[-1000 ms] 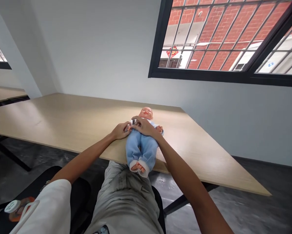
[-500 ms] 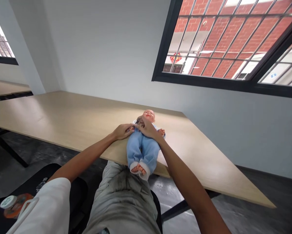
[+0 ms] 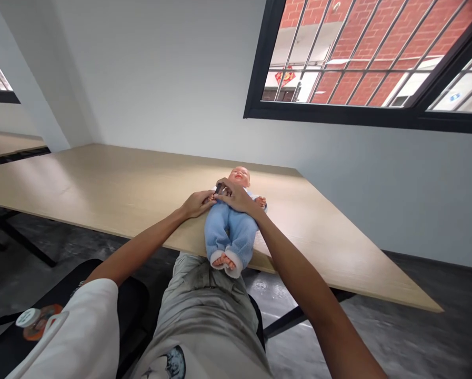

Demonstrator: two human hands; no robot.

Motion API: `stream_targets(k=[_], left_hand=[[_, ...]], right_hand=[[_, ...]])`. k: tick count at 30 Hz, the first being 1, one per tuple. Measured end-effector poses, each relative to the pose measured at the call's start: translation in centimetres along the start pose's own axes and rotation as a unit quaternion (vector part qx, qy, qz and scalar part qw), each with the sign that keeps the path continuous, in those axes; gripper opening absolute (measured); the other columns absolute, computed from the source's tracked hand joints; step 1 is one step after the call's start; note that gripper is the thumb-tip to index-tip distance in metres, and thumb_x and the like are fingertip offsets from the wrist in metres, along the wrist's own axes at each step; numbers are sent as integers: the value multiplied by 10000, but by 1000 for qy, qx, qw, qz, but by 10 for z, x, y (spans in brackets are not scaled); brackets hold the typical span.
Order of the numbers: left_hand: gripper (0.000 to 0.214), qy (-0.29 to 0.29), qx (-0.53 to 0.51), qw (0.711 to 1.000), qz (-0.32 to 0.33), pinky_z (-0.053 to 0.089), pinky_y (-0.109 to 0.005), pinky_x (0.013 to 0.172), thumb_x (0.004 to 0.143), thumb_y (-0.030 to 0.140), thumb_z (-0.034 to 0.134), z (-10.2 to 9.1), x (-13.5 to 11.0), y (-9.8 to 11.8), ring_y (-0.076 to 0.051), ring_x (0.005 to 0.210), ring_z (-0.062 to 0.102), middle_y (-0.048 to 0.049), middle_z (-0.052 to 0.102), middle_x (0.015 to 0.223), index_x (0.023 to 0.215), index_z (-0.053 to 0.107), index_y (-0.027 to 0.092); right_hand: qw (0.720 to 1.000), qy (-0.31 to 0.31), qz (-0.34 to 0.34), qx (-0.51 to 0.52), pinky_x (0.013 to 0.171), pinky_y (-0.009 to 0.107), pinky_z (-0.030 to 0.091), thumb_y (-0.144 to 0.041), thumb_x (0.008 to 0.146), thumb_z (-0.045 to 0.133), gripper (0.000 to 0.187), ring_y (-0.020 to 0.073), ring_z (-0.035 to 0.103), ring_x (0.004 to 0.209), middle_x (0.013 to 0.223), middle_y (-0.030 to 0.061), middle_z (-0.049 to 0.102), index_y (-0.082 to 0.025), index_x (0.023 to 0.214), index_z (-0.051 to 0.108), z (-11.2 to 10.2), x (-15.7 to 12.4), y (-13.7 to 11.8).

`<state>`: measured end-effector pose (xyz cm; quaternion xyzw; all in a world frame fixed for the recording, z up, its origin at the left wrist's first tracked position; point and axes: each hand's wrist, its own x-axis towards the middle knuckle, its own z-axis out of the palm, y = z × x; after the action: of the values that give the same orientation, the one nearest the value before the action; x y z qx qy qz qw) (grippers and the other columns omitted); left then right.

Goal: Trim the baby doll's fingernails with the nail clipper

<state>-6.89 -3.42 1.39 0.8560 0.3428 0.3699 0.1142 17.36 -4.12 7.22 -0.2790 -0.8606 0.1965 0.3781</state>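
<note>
Baby doll [image 3: 231, 231], feet over table edge [image 3: 101, 230], hands [image 3: 236, 196] at chest

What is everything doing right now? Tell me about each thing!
Baby doll, on its back, in blue trousers.
Left hand, fingertips on the doll's chest.
Right hand, curled over the doll's chest.
Table, flat, holding the doll.
Window, barred, brick wall outside.

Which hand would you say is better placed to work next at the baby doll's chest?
Probably the right hand: it lies across the chest of the baby doll, fingertips at a small dark object, while the left hand only reaches the doll's side.
</note>
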Motion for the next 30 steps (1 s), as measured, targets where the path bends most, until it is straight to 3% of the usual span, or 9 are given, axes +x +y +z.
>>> stream_targets(k=[8, 15, 19, 25, 30], left_hand=[[518, 1, 10, 1000, -7, 540, -347, 876, 1092, 615, 588, 2, 0, -1, -233, 866, 658, -90, 772, 1007, 1270, 737, 152], [522, -13, -25, 1000, -2, 518, -339, 842, 1102, 638, 584, 1, 2, 0, -221, 835, 635, -59, 743, 970, 1284, 713, 167], [608, -21, -53, 998, 3, 533, -357, 882, 1090, 712, 577, 2, 4, -2, -223, 859, 638, -56, 732, 996, 1320, 706, 164], [606, -33, -47, 998, -6, 584, -417, 973, 1069, 750, 584, 9, 3, -11, -272, 1003, 671, -94, 720, 1069, 1201, 708, 171], [437, -37, 5, 999, -28, 621, -449, 1029, 1113, 598, 632, 21, 16, -14, -291, 1106, 698, -107, 737, 1154, 1281, 734, 208]], right_hand=[[999, 16, 13, 26, 920, 436, 649, -622, 971, 821, 441, 294, 762, 1018, 1100, 96, 817, -251, 1204, 767, 0, 0, -6], [998, 42, 21, 35, 799, 405, 630, -610, 957, 825, 507, 242, 729, 828, 1077, 81, 816, -233, 1283, 733, 2, -1, 1], [997, 59, 20, 35, 755, 394, 618, -647, 948, 822, 523, 238, 728, 806, 1124, 108, 812, -233, 1236, 683, 4, 1, 6], [999, 44, -14, 17, 858, 435, 650, -662, 932, 814, 471, 279, 748, 901, 1038, 98, 798, -246, 1122, 702, 3, 2, 1], [999, 29, -30, 15, 870, 502, 690, -583, 896, 845, 390, 338, 793, 914, 1025, 106, 827, -281, 1124, 751, 2, 0, -1]])
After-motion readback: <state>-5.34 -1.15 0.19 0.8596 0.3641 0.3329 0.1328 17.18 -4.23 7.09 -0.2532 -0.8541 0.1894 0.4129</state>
